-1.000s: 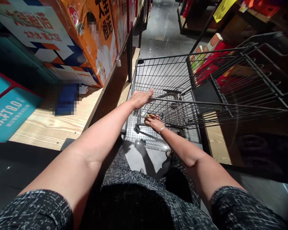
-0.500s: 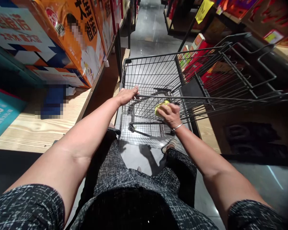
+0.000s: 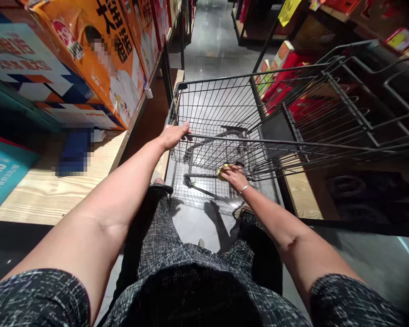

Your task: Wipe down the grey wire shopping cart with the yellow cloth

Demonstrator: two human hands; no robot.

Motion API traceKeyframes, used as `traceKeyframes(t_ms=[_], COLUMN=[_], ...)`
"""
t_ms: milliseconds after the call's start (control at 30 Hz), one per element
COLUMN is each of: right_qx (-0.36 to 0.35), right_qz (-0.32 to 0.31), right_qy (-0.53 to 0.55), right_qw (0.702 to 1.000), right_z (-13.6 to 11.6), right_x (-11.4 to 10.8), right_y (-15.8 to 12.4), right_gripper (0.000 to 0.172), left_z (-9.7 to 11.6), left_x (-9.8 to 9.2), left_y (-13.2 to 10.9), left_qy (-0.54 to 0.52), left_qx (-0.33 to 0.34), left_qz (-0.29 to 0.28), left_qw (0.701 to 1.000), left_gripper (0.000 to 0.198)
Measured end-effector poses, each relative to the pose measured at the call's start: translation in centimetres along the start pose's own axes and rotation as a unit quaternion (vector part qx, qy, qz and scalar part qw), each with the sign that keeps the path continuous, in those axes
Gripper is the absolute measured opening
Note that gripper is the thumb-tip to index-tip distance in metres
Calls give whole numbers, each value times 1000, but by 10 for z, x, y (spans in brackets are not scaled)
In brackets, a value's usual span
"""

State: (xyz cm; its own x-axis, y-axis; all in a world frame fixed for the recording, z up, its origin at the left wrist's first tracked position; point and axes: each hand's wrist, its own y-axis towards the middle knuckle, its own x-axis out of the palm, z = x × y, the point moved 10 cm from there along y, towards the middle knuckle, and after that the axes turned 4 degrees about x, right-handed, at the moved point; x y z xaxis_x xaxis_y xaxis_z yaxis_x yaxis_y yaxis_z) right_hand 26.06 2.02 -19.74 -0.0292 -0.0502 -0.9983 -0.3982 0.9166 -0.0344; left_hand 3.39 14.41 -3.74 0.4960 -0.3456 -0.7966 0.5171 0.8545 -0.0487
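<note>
A black wire shopping cart [image 3: 276,141] stands crosswise in front of me. My left hand [image 3: 175,135] grips its near top rim close to the left corner, thumb on top and the fingers partly hidden. Lower down, my right hand [image 3: 234,176] is closed on a yellow cloth [image 3: 221,172], mostly covered by the fingers. The cloth is against the lower part of the cart's near side, by the bottom frame. Through the wires I see the bare floor beneath the basket.
On the left, a wooden shelf [image 3: 98,168] bears orange boxes [image 3: 112,68] and a teal sign [image 3: 7,172]. Red packages [image 3: 286,81] stand behind the cart on the right, under a yellow tag [image 3: 288,11]. A grey floor aisle [image 3: 211,45] runs ahead.
My right hand has moved down with the cloth, from just below the top rim to the lower side of the cart. My left hand keeps its hold on the rim.
</note>
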Motion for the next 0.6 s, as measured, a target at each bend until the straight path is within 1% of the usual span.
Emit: traceKeyframes(t_ms=[33,100,167,233,300,333,367,400,433,467,500,533,600], right_qx=[-6,-8,7,29,48,59,72,86,102,117,127,131,125], right_qz=[40,144,258,352,412,435,453,462,460,445,419,380,279], right_qy=[-19,-46,-61,-70,-67,-65,-62,-57,-51,-42,-29,-12,24], right_qw=[999,988,964,933,907,896,887,881,881,887,898,915,952], right_z=[7,22,41,57,68,71,74,75,76,76,73,69,54], right_x=[-17,-59,-107,-151,-183,-194,-200,-201,-196,-186,-169,-147,-92], right_y=[-4,-17,-36,-57,-76,-84,-91,-96,-98,-97,-93,-86,-68], right_gripper=[29,29,27,25,22,21,20,20,20,21,21,22,23], left_z=[0,1,2,3,2,2,2,1,0,-1,-2,-2,-2], left_x=[0,0,0,1,1,1,0,0,-1,-3,-5,-7,-10], left_y=[0,-1,-3,-5,-8,-10,-12,-15,-18,-22,-25,-29,-37], left_qy=[1,6,12,16,13,10,6,1,-4,-10,-13,-13,-5], left_qx=[0,3,2,1,1,3,4,5,7,9,14,21,36], left_qz=[-1,1,3,1,-1,-2,-2,-2,-1,2,6,10,16], left_qw=[1000,1000,1000,1000,1000,1000,1000,1000,1000,1000,1000,1000,999], left_gripper=[88,83,79,77,77,77,78,78,78,77,76,74,71])
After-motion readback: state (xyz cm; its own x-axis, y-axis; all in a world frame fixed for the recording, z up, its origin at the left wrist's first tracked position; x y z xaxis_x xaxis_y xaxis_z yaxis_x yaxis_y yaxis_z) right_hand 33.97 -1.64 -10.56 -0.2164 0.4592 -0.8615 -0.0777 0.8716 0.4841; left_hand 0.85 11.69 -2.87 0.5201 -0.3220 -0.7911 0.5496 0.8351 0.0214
